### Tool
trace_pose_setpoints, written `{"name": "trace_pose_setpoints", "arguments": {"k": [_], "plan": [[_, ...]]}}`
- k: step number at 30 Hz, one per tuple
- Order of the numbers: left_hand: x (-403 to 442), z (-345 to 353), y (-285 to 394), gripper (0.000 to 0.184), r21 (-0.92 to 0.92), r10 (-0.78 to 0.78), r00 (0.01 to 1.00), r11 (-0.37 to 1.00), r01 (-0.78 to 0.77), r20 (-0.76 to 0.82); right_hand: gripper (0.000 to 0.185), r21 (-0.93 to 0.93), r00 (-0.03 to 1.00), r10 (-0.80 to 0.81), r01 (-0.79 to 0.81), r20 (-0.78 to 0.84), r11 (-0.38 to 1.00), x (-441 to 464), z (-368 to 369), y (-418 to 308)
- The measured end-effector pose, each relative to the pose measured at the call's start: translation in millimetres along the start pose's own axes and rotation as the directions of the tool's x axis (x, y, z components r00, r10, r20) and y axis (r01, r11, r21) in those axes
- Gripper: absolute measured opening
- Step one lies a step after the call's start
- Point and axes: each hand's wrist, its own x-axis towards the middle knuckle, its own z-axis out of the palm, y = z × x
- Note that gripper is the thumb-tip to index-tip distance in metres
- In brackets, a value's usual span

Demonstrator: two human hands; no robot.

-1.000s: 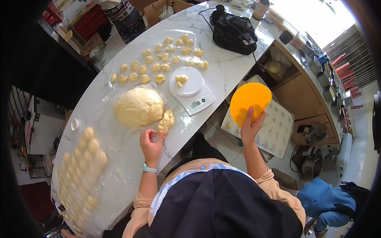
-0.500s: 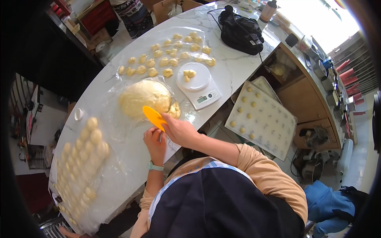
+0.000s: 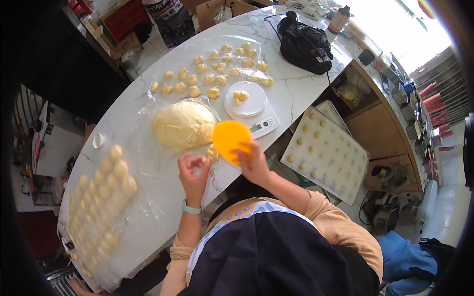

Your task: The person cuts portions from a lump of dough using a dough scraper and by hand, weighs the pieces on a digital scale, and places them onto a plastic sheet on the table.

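My right hand [image 3: 254, 163] grips a round orange scraper [image 3: 231, 143] above the table's front edge. My left hand [image 3: 193, 172] is just left of it, fingers curled with a small bit of dough at the fingertips. Beyond my hands a large dough mound [image 3: 182, 124] lies on clear plastic, with a smaller dough strip [image 3: 212, 154] beside it, partly hidden by the scraper. The white scale [image 3: 247, 106] carries dough pieces [image 3: 240, 96] on its round plate. Behind it, rough dough lumps [image 3: 213, 92] lie spread on plastic.
Smooth dough balls [image 3: 101, 192] under plastic cover the table's left end, near a small white cap [image 3: 98, 140]. A black bag [image 3: 305, 44] sits at the back. Right and below, a tray [image 3: 340, 163] holds several balls. A person in blue [image 3: 407, 261] is at lower right.
The orange scraper in my right hand swung left to my left hand, then moved back a little to the right. My left hand now has a small dough bit at its fingertips.
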Motion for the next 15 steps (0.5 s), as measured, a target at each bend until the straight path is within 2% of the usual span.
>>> {"name": "trace_pose_setpoints", "arguments": {"k": [1, 2, 6, 9, 12, 13, 15], "plan": [[10, 5, 9, 0.014, 0.012, 0.014, 0.999, 1.0, -0.014, 0.035, 0.03, 0.054, 0.994, 0.06, -0.055, -0.092, 0.997, 6, -12, -10], [25, 13, 18, 0.015, 0.025, 0.028, 0.997, 0.999, -0.03, 0.069, 0.03, 0.025, 0.982, 0.067, -0.064, -0.176, 0.998, 14, -23, -11], [82, 64, 33, 0.025, -0.062, 0.086, 0.977, 0.995, -0.075, 0.194, 0.029, -0.087, 0.922, 0.0, -0.036, -0.388, 0.996, 48, -60, 1], [113, 101, 35, 0.039, -0.08, 0.088, 0.94, 0.995, -0.065, 0.33, 0.031, -0.076, 0.907, -0.039, 0.008, -0.42, 0.997, 70, -82, 15], [134, 115, 19, 0.047, 0.206, 0.05, 0.924, 0.969, -0.137, 0.378, 0.03, 0.001, 0.897, 0.052, -0.057, -0.439, 0.998, 83, -98, 20], [138, 117, 13, 0.044, 0.191, 0.044, 0.941, 0.975, -0.113, 0.334, 0.03, 0.033, 0.895, 0.081, -0.074, -0.438, 0.997, 87, -103, 23], [141, 116, 5, 0.037, 0.157, 0.024, 0.968, 0.986, -0.065, 0.251, 0.03, -0.036, 0.869, 0.054, -0.082, -0.492, 0.996, 96, -112, 33]]}}
